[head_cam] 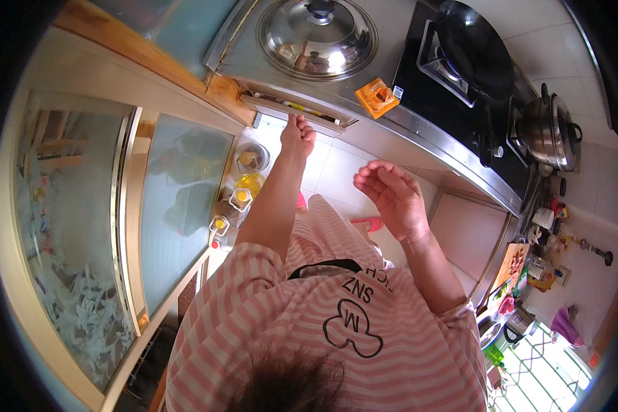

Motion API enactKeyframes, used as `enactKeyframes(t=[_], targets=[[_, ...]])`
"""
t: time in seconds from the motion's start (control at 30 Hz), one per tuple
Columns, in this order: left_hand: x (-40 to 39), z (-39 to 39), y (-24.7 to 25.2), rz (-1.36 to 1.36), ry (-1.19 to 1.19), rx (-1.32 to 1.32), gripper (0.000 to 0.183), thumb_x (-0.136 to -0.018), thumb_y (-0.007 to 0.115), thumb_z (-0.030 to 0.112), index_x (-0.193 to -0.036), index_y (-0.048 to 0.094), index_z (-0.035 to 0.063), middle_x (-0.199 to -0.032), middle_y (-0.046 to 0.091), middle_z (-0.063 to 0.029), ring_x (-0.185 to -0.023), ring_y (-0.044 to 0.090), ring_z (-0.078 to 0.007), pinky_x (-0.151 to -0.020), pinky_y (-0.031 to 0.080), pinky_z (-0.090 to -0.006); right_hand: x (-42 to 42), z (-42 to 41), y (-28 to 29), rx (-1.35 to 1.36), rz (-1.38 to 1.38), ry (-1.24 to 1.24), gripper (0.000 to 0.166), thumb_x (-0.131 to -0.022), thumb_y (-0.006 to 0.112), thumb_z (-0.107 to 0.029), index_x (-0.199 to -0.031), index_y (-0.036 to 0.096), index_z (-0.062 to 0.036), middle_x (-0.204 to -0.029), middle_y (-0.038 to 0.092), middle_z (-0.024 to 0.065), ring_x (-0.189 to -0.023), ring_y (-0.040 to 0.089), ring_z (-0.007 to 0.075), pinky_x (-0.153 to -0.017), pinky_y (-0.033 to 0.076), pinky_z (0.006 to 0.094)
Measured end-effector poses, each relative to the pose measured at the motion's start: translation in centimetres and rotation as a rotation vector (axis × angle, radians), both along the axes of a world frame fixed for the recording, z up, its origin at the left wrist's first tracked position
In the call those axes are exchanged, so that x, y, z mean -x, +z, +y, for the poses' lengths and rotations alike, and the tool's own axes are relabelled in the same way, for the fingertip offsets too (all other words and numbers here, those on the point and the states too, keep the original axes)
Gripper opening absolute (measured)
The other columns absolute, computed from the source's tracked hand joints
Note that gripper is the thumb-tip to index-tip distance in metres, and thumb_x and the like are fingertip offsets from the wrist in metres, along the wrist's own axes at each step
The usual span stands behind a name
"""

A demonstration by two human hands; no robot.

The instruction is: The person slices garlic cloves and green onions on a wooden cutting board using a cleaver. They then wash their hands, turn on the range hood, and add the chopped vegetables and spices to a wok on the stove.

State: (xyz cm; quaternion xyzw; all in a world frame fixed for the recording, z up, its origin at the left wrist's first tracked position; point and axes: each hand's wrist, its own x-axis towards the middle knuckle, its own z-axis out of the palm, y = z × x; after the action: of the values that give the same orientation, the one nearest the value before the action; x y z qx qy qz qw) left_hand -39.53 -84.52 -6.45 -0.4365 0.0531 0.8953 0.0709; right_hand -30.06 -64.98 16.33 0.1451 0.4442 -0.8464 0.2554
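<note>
My left hand (297, 136) reaches to a narrow drawer (335, 123) under the steel countertop, its fingers curled and the thumb at the drawer front. The drawer stands partly pulled out. Something yellow shows through the gap, but most of the inside is hidden. My right hand (394, 198) is raised in the air below the counter edge, palm turned inward, fingers loosely bent and holding nothing. On the counter edge above it lies an opened orange packet (377, 98). Behind the drawer, a domed metal lid (322, 44) with a black knob rests on the countertop (237, 56).
A black wok (476, 51) sits over a burner of the black gas hob (417, 67), beside a lidded steel pot (548, 134). Oil bottles (248, 185) stand on the floor at the left, by a glass-panelled sliding door (180, 206). A cutting board (510, 265) holds chopped food at the right.
</note>
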Motion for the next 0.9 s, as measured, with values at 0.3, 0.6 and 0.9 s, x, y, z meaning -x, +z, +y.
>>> enactKeyframes(t=[0.3, 0.6, 0.9], targets=[[6.6, -2.0, -5.4, 0.073, -0.149, 0.162, 0.015, -0.092, 0.042, 0.010, -0.080, 0.050, 0.0150, -0.058, 0.034, 0.0037, -0.042, 0.024, -0.0073, -0.034, 0.018, -0.0228, -2.1, 1.7, -0.1, -0.067, -0.139, -0.163, 0.019, -0.094, 0.046, -0.008, -0.103, 0.058, 0.0038, -0.094, 0.063, 0.0132, -0.090, 0.063, 0.0224, -0.087, 0.050, 0.0337], [7.4, -1.2, -3.3, 0.086, -0.248, 0.268, 0.025, -0.099, 0.040, 0.024, -0.075, 0.044, 0.0167, -0.057, 0.035, 0.0042, -0.040, 0.026, -0.0069, -0.033, 0.018, -0.0218, -3.0, 1.1, 0.3, -0.127, -0.158, -0.163, 0.020, -0.094, 0.046, -0.010, -0.105, 0.057, 0.0019, -0.094, 0.063, 0.0114, -0.088, 0.063, 0.0217, -0.083, 0.051, 0.0331], [5.8, -2.0, -2.2, 0.297, -0.397, 0.299, 0.019, -0.099, 0.044, 0.022, -0.080, 0.045, 0.0187, -0.058, 0.035, 0.0053, -0.043, 0.027, -0.0066, -0.035, 0.019, -0.0225, -2.7, 0.7, 0.5, -0.123, -0.155, -0.098, 0.020, -0.095, 0.047, -0.010, -0.105, 0.057, 0.0034, -0.096, 0.062, 0.0109, -0.091, 0.062, 0.0194, -0.088, 0.050, 0.0319]])
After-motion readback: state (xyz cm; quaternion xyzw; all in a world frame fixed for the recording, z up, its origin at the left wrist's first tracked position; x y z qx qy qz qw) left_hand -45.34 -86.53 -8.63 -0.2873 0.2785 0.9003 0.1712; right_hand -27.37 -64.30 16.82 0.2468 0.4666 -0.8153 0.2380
